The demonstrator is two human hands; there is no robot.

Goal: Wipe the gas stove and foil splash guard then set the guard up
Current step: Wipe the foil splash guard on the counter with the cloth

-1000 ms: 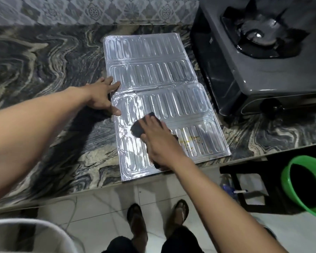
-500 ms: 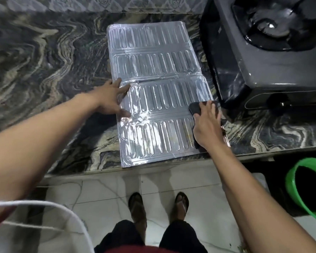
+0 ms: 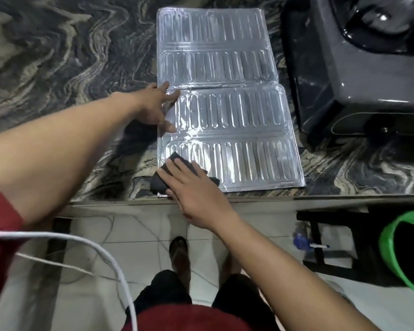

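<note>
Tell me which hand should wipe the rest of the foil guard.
Right: the right hand presses the dark grey cloth on the near corner of the ribbed silver foil splash guard; the left hand lies flat on its left edge, without a cloth.

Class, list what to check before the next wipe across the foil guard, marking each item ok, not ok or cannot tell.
1. Guard lies flat on the counter: ok.
2. Left hand presses the guard's left edge: ok.
3. Right hand lies flat on the cloth: ok.
4. Cloth wholly on the guard: not ok, it overhangs the near left corner.
5. Guard bare between cloth and stove side: ok.
6. Guard free of stains: cannot tell.
</note>
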